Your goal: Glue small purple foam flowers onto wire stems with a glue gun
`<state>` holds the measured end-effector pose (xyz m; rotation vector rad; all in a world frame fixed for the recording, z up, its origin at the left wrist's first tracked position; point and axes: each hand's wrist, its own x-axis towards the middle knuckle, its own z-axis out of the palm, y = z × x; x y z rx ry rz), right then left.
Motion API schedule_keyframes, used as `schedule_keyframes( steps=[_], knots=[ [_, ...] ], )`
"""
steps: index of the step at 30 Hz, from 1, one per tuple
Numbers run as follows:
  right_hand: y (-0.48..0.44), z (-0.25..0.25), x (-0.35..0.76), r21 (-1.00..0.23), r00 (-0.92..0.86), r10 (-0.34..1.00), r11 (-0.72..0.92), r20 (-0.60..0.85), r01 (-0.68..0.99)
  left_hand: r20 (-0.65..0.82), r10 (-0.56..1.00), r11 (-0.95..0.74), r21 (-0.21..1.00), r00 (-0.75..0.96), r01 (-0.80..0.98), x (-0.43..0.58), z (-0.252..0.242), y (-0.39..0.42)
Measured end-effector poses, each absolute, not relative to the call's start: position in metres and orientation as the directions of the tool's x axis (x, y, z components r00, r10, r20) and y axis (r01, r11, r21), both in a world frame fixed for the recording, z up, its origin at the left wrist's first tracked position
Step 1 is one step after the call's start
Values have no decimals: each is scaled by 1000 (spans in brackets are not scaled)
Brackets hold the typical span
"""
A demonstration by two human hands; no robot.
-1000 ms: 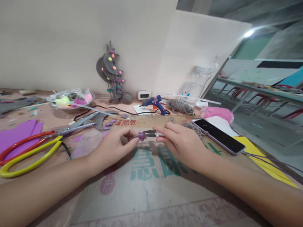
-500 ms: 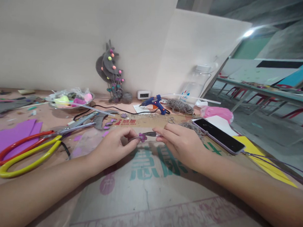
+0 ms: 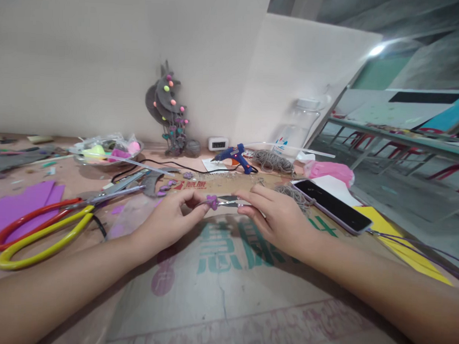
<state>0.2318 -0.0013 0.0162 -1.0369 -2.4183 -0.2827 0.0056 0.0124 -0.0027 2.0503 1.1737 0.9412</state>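
My left hand (image 3: 177, 214) is closed, with thumb and forefinger pinching a small purple felt flower (image 3: 212, 202) on a thin grey strand. My right hand (image 3: 275, 213) grips a pair of pointed metal tweezers (image 3: 228, 198) between thumb and fingers. The tweezers point left, with prongs spread and tips at the flower. Whether the tips touch it I cannot tell. Both hands are just above a printed cardboard sheet (image 3: 194, 311). Beyond my left hand lie a grey felt crescent (image 3: 151, 184) and several small purple pieces (image 3: 163, 190).
Large scissors (image 3: 42, 235) with red and yellow handles lie left, by purple felt (image 3: 21, 205). A blue glue gun (image 3: 235, 157), grey yarn (image 3: 273, 162) and a water bottle (image 3: 297, 126) stand behind. A phone (image 3: 331, 205) lies right. A decorated grey crescent ornament (image 3: 166, 99) leans on the wall.
The tweezers' prongs have gone from closed together to spread apart. The flower has turned and shifted slightly up and left with my left fingers. My right thumb and forefinger have parted a little.
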Motion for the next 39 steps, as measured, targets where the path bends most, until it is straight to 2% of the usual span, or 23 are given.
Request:
schedule_keyframes(
  steps=[9, 19, 21, 26, 28, 30, 33, 36, 39],
  knots=[
    [2, 11, 232, 5, -591, 628, 683, 506, 730, 324, 867, -484, 731, 379, 481, 5, -3, 12],
    [-1, 12, 231, 62, -610, 593, 688, 526, 723, 290, 877, -457, 749, 383, 479, 5, -2, 11],
    [-1, 13, 230, 14, -591, 620, 683, 516, 730, 272, 881, -441, 770, 388, 462, 6, -2, 11],
    [3, 12, 230, -295, -384, 775, 571, 502, 766, 186, 909, -340, 848, 373, 405, 7, -2, 13],
    [7, 9, 231, -354, -339, 824, 516, 454, 780, 184, 910, -334, 857, 373, 393, 7, -1, 15],
    [12, 6, 233, -349, -347, 849, 490, 399, 799, 202, 904, -350, 857, 377, 378, 6, -1, 16],
    [15, 3, 234, -273, -418, 846, 510, 332, 815, 213, 907, -354, 854, 363, 382, 5, -1, 16],
    [13, 4, 232, -157, -513, 792, 583, 331, 797, 188, 921, -321, 861, 342, 393, 4, 0, 15],
    [8, 6, 228, -116, -575, 742, 642, 345, 758, 216, 943, -301, 879, 255, 370, 3, -1, 15]
  ],
)
